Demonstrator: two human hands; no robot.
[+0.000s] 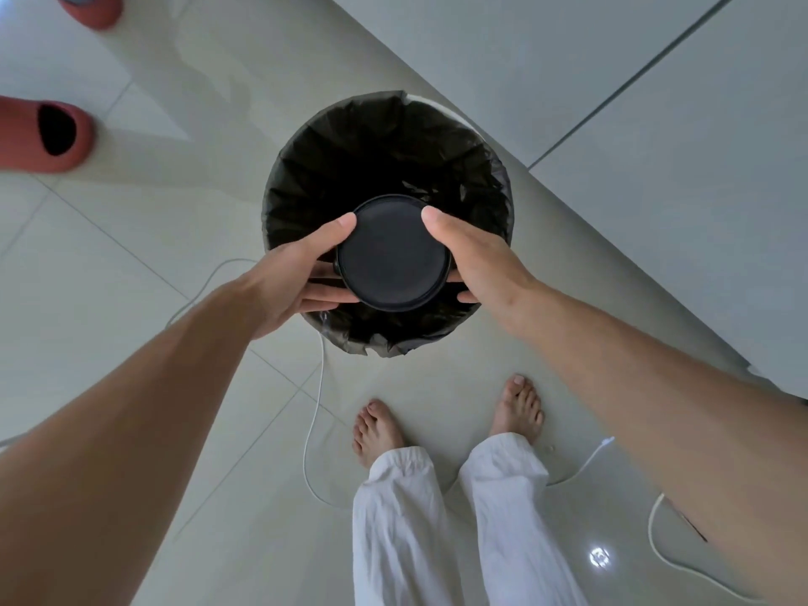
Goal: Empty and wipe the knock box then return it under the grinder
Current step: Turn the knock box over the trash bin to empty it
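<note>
The round black knock box (393,255) is turned upside down, its flat base facing me, over the mouth of a bin (489,177) lined with a black bag. My left hand (301,273) grips its left side with thumb on top and fingers beneath. On its right side my right hand (476,260) holds it the same way. The box's opening points down into the bin and is hidden from me.
White cabinet fronts (612,124) run along the right. A white cable (319,400) trails over the tiled floor near my bare feet (380,430). Two red slippers (48,135) lie at the left.
</note>
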